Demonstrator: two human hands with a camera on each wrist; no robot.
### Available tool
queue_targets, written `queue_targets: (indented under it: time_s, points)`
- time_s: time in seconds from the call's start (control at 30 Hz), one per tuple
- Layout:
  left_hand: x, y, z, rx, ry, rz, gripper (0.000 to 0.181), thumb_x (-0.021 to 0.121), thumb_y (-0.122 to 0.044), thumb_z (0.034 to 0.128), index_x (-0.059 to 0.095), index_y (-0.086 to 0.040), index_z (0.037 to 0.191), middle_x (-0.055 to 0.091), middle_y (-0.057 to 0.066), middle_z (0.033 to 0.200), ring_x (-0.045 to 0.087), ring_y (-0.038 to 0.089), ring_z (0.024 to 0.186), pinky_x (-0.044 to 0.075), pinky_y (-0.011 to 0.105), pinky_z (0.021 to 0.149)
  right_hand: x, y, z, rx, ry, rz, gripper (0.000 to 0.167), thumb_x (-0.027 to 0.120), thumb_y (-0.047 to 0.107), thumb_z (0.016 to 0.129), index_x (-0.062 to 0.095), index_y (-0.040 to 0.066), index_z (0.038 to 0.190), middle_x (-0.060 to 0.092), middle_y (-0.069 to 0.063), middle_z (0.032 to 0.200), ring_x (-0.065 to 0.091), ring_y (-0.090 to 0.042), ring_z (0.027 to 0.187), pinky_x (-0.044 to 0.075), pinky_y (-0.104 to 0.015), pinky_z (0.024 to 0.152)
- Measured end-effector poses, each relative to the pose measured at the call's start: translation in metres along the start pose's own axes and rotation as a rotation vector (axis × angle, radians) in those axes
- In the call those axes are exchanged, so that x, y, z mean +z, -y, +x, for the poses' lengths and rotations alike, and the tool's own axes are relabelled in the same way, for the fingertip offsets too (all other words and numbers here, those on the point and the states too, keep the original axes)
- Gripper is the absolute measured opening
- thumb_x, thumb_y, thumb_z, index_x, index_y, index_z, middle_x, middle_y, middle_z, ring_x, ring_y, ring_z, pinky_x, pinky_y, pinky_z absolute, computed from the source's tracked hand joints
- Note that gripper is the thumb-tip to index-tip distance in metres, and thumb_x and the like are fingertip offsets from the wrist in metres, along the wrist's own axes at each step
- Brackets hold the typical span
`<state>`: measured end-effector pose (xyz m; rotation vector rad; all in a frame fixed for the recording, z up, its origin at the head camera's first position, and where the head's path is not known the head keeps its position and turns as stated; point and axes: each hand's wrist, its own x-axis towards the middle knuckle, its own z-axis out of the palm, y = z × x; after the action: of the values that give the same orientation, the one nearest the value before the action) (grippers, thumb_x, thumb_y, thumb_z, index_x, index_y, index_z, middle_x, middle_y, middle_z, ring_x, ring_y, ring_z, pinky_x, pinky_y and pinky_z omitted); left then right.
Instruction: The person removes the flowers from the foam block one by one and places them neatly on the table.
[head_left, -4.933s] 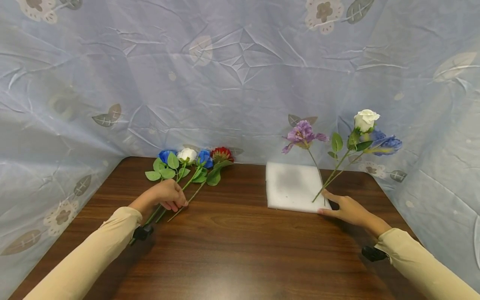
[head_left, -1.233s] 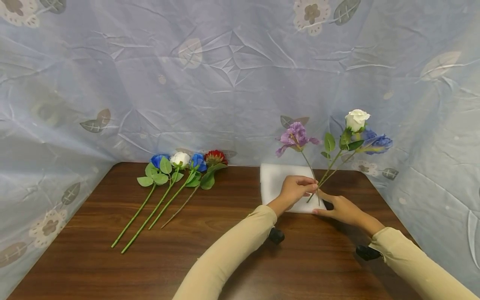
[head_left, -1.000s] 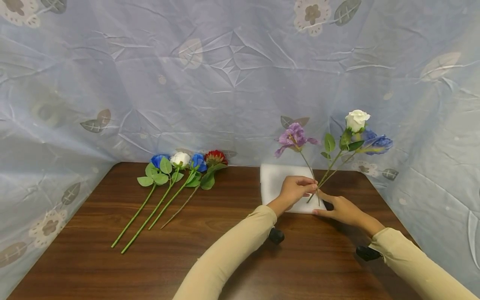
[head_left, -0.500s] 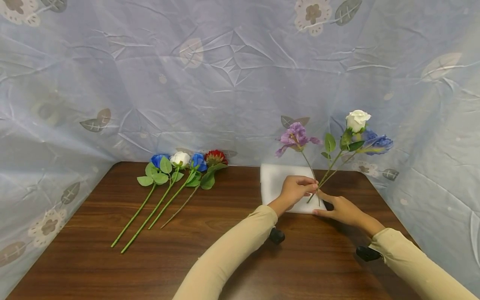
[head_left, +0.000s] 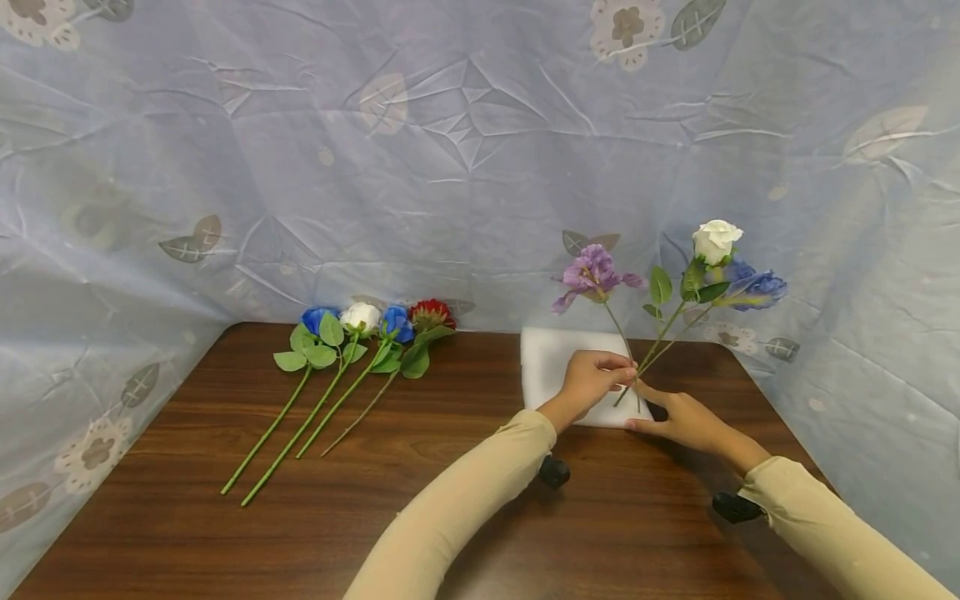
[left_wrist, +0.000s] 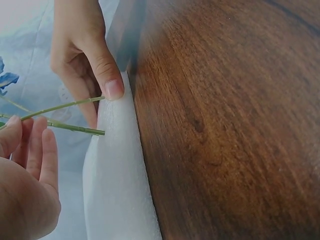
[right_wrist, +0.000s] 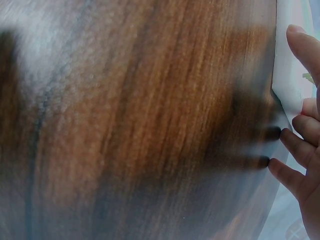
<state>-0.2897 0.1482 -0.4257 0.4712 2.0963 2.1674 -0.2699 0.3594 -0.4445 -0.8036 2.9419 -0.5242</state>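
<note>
- Partly hides crossing slim green stems (left_wrist: 65,106) behind left hand (head_left: 590,379); pinches at least one, can't tell which.
- Crops right hand (head_left: 688,420) in right wrist view; spreads round corner of white foam block (head_left: 543,358), on bench's (head_left: 262,550) right.
- Shows above, tilted: frilled purple iris (head_left: 592,273), white rose (head_left: 716,242), blue iris (head_left: 756,290) partly behind leaves (head_left: 712,292).

In the head view, right of centre, part of the white foam block (head_left: 551,367) is covered by the left hand (head_left: 588,383) and right hand (head_left: 690,419). The left sleeve (head_left: 457,500) is cut off by the bottom edge. In the left wrist view, whether the stems (left_wrist: 75,104) are sunk into the block cannot be told. In the right wrist view, the table (right_wrist: 150,100) is blurred, and a green scrap (right_wrist: 307,77) at the right edge is too small to be identified.
</note>
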Motion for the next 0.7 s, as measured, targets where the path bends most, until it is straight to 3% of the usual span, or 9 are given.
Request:
queue_targets:
  time_s: [0.3,0.7]
  points:
    - [0.0004,0.0005,0.0014,0.020,-0.008,-0.017,0.016,0.073,-0.006,0.0929,0.078,0.005,0.104,0.078,0.017,0.105,0.077,0.028,0.089,0.063,0.043,0.085,-0.0015,0.0007,0.0008,0.000,0.004,0.003,0.084,0.071,0.045,0.094,0.037,-0.003,0.154,0.047,-0.031,0.149,0.061,-0.046,0.124,0.053,-0.059,0.097]
    - [-0.0014,-0.0019,0.0014,0.051,-0.020,-0.054,0.017,0.072,-0.004,0.0936,0.077,0.008,0.105,0.077,0.019,0.107,0.077,0.032,0.092,0.064,0.036,0.081,0.0005,-0.0007,0.0008,0.020,0.004,-0.009,0.084,0.071,0.047,0.094,0.038,-0.004,0.153,0.048,-0.031,0.149,0.061,-0.046,0.124,0.053,-0.060,0.098]
